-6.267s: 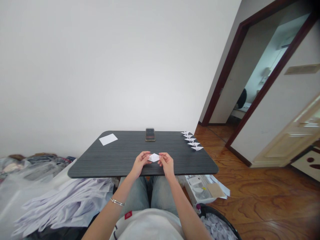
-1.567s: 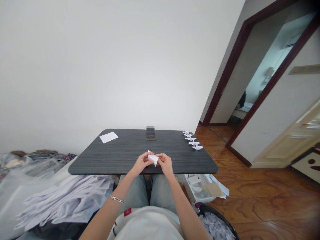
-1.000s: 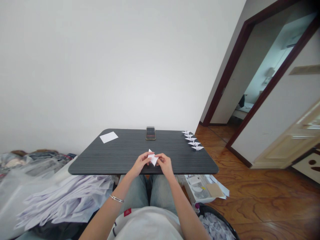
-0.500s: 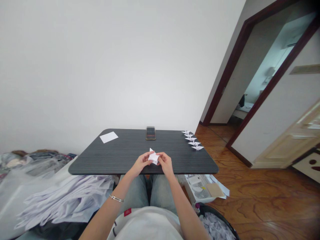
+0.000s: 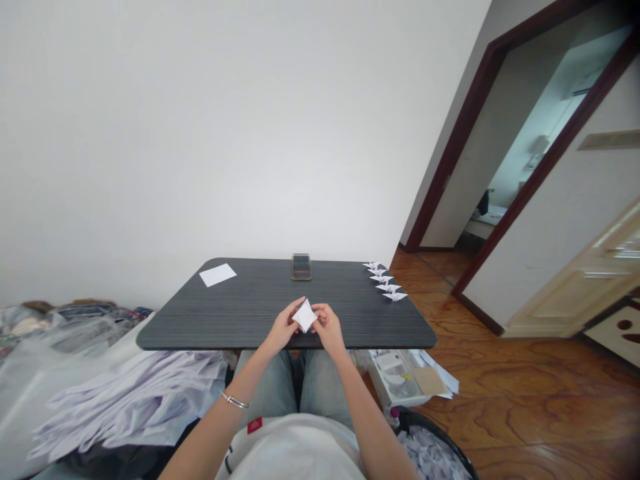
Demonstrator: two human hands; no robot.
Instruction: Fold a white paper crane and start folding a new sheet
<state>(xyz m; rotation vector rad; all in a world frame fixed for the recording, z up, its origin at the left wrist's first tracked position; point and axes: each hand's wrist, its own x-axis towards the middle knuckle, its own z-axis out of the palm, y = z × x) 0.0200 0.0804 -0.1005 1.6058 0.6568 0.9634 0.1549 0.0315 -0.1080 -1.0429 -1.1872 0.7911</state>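
Paper piece (image 5: 305, 315), small, white and part-folded, sits pinched between left hand (image 5: 281, 328) and right hand (image 5: 327, 327), held just above the near edge of the bench (image 5: 240, 313); both grips are closed on it at opposite sides. Judged from this, folding well means lining the edges up corner to corner before pressing, then running a fingertip firmly along the crease. Bench surface underneath would give a flatter, sharper fold than mid-air.

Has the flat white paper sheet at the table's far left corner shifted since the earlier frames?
No. The flat white paper sheet lies at the same far left corner of the dark wood-grain table, as far left of the phone as before.
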